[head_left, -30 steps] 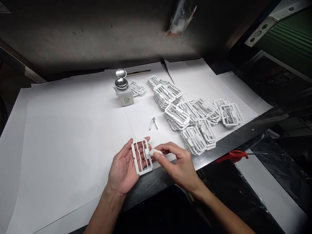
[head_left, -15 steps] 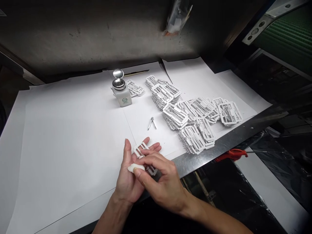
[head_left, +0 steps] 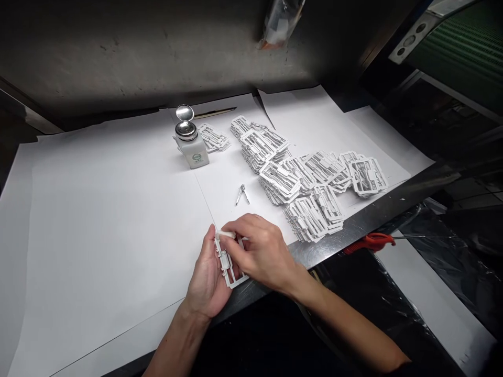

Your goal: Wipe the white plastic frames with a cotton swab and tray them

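A white plastic frame with cut-out slots (head_left: 231, 280) lies in my left hand (head_left: 206, 283), its thumb along the frame's left edge and the other fingers mostly hidden beneath. Above it, my right hand (head_left: 261, 251) pinches a small white wad, like cotton (head_left: 225, 235), against the far end of the frame. Just beyond my hands a nail clipper (head_left: 242, 195) rests on the paper. Stacks of similar white frames (head_left: 279, 178) spread to the right. Farther back stands a whitish pump bottle (head_left: 192, 149) with its metal lid raised.
White paper sheets (head_left: 98, 209) cover the table. A thin pointed tool (head_left: 215, 112) lies behind the bottle. Along the right runs the metal table edge (head_left: 330, 250), with a red-handled tool (head_left: 371, 242) below it. A clear plastic bag (head_left: 281, 23) hangs on the dark back wall.
My right hand has moved slightly up with the wad, from the near part to the far end of the frame. More of the frame's near end now shows. The view has shifted a little.
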Demonstrator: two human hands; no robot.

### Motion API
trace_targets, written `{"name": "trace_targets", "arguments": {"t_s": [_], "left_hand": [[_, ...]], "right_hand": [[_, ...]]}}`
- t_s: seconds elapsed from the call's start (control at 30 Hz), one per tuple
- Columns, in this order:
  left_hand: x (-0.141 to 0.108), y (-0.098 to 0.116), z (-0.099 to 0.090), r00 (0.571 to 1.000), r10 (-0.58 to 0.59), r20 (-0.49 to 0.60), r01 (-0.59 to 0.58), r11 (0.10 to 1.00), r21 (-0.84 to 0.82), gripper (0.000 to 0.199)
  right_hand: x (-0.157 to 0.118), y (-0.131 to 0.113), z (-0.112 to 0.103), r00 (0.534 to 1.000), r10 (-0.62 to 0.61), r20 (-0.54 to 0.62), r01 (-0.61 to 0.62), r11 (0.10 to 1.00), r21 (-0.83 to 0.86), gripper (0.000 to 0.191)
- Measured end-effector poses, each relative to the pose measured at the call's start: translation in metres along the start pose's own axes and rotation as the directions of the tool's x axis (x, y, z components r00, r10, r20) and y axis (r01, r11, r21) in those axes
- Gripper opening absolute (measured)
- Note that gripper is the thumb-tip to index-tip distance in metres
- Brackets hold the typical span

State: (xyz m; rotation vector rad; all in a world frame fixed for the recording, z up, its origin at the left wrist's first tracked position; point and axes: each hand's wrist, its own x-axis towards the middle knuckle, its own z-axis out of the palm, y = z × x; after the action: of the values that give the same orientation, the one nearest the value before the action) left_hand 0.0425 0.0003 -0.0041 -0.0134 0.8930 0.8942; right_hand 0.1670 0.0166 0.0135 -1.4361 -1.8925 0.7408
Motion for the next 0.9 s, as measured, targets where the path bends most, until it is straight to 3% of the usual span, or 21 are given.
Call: {"name": "trace_targets", "arguments": {"t_s": [0.1,0.2,0.37,0.5,0.6,0.8,0.9], "left_hand": [[0.000,0.003,-0.003,0.998,-0.050,0.034,0.048,0.998,0.049,0.040],[0.001,0.007,-0.005,0.997,-0.069,0.038,0.067,0.996,0.054,0.038],[0.006,0.012,-0.001,0.999,-0.032,0.043,0.033,0.999,-0.025,0.032],[0.010,0.015,0.000,1.000,0.008,0.025,-0.008,1.000,0.013,0.042],[0.011,0.017,0.000,1.000,0.020,0.009,-0.020,1.000,0.024,0.045],[0.010,0.012,0.004,1.000,0.019,0.020,-0.019,0.999,0.033,0.044],[0.011,0.011,0.005,0.998,0.055,0.020,-0.055,0.998,0.017,0.043]], "right_hand": [[0.005,0.003,-0.007,1.000,0.029,-0.010,-0.031,0.986,-0.164,0.010],[0.001,0.005,-0.019,0.996,0.087,-0.035,-0.091,0.987,-0.136,0.010],[-0.016,0.006,-0.015,0.997,0.034,0.063,-0.031,0.998,-0.045,0.015],[-0.034,0.011,-0.014,0.976,-0.035,0.213,0.042,0.999,-0.031,0.015],[-0.046,0.013,-0.022,0.964,0.006,0.267,0.002,1.000,-0.031,0.012],[-0.041,0.010,-0.017,0.998,0.020,0.066,-0.021,1.000,0.011,0.014],[-0.038,0.007,-0.013,0.996,-0.010,0.093,0.015,0.999,-0.047,0.014]]}}
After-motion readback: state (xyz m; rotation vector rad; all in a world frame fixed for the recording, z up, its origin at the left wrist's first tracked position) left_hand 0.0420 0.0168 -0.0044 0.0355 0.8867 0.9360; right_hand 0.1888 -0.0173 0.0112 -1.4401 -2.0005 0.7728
